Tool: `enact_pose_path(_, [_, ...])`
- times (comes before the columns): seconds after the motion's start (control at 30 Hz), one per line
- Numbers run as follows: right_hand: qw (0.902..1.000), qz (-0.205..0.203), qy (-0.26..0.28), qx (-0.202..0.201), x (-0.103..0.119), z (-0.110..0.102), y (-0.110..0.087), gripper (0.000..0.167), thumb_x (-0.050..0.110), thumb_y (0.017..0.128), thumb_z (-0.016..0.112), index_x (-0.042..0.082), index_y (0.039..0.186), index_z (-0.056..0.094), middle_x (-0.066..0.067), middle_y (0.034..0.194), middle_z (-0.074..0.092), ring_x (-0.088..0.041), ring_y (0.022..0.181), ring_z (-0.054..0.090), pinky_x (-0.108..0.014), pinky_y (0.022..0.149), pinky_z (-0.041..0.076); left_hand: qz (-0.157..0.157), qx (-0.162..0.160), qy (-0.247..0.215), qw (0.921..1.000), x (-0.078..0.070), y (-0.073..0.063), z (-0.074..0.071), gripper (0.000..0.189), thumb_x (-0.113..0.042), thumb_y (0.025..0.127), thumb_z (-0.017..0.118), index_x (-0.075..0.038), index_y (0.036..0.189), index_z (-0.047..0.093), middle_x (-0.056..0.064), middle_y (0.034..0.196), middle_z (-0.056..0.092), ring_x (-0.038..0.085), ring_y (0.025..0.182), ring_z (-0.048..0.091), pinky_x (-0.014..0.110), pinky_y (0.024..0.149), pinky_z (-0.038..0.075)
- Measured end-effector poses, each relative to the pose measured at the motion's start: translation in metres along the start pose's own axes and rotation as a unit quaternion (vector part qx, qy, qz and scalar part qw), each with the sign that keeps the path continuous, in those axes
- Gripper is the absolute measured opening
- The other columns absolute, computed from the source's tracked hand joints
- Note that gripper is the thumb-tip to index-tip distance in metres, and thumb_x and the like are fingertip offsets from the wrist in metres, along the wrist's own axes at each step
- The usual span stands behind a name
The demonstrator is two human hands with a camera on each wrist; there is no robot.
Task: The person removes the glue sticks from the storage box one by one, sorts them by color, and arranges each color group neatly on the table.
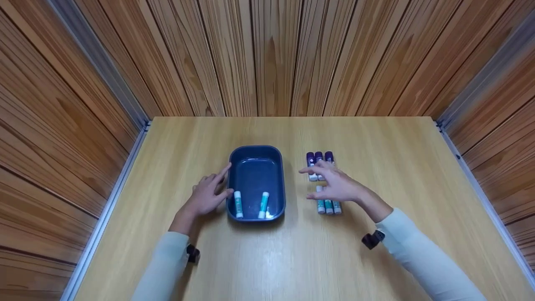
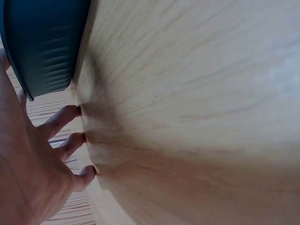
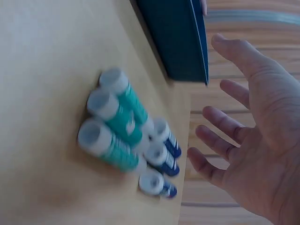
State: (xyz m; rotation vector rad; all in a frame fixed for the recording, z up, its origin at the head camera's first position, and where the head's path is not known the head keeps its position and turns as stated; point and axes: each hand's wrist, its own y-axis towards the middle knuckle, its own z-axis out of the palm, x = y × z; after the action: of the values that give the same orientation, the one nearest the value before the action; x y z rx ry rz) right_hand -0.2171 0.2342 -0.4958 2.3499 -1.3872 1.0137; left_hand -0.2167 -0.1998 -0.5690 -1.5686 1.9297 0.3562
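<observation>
A dark blue tray [image 1: 257, 173] sits left of the table's middle. Inside its near end, a green-and-white glue stick [image 1: 238, 205] lies at the left and a second one [image 1: 263, 205] at the right, apart. My left hand [image 1: 205, 195] rests beside the tray, thumb and index finger at its left rim; the left wrist view shows the other fingertips on the table. Over the loose glue sticks hovers my right hand [image 1: 337, 186], fingers spread and holding nothing. Three green glue sticks [image 3: 124, 119] lie side by side beneath it, with three purple-capped ones [image 3: 161, 159] beyond them.
The wooden table [image 1: 259, 259] meets wood-patterned panels [image 1: 271, 58] at the back and both sides. Metal rails [image 1: 106, 184] run along its side edges. A small dark wrist camera [image 1: 373, 239] sits at the right cuff, another [image 1: 192, 253] at the left.
</observation>
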Motion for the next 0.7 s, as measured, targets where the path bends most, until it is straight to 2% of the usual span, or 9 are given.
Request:
enact_pose_path(0.2, [0.9995,-0.033,-0.001,-0.005,0.025,0.017,0.017,0.072,0.033,0.098,0.089,0.023,0.162,0.060,-0.017,0.155,0.057,-0.040,0.146,0.053,-0.065,0.114,0.054,-0.001,-0.003,0.000,1.0000,0.001,0.000,0.001,0.085,-0.060,0.110,0.059,-0.050,0.180,0.011,0.019,0.177,0.048,0.046,0.155,0.044,0.074,0.123,0.033])
enact_pose_path(0.3, [0.9991,-0.043,-0.006,-0.003,0.037,0.024,0.025,0.072,0.034,0.098,0.089,0.026,0.163,0.059,-0.016,0.154,0.058,-0.040,0.144,0.054,-0.064,0.113,0.054,-0.003,-0.003,-0.005,1.0000,0.000,-0.001,0.001,0.086,-0.060,0.110,0.060,-0.052,0.180,0.011,0.019,0.178,0.047,0.046,0.156,0.044,0.074,0.124,0.032])
enact_pose_path(0.53, [0.9970,-0.065,0.020,0.037,0.063,0.042,0.037,0.078,0.041,0.099,0.087,0.031,0.168,0.052,-0.018,0.163,0.051,-0.041,0.149,0.051,-0.067,0.119,0.051,0.000,0.001,-0.006,1.0000,0.001,-0.001,0.001,0.085,-0.062,0.110,0.060,-0.054,0.179,0.010,0.018,0.179,0.046,0.046,0.156,0.043,0.073,0.125,0.032])
enact_pose_path(0.7, [0.9947,-0.087,0.008,0.055,0.076,0.053,0.047,0.077,0.042,0.099,0.086,0.029,0.167,0.054,-0.015,0.158,0.051,-0.037,0.144,0.049,-0.063,0.117,0.053,-0.002,-0.001,-0.005,1.0000,0.001,-0.001,0.001,0.085,-0.063,0.110,0.060,-0.054,0.179,0.010,0.018,0.179,0.045,0.046,0.156,0.043,0.074,0.125,0.032])
